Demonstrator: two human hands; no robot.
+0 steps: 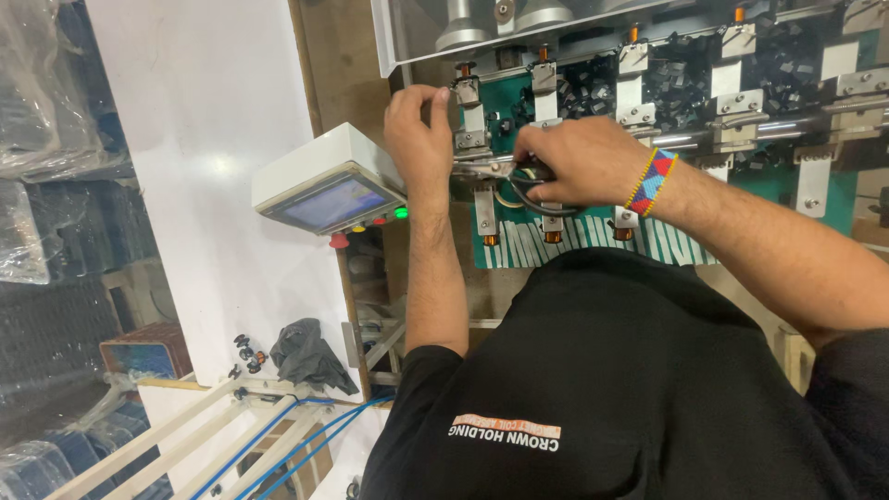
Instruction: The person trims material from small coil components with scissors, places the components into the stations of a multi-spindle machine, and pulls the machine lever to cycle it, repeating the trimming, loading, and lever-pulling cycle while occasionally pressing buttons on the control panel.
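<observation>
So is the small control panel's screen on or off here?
On. The control panel's screen glows pale blue, and a green indicator light beside it is lit, next to the left hand.

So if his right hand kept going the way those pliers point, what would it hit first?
The right hand holds black-handled pliers pointing toward the left hand. Going straight on, the tips would probably first meet the small metal bracket on the green machine bed, close by the left fingers; depth is unclear.

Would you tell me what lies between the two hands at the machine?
In the head view, scissor blades span from the right hand toward the left hand.
</observation>
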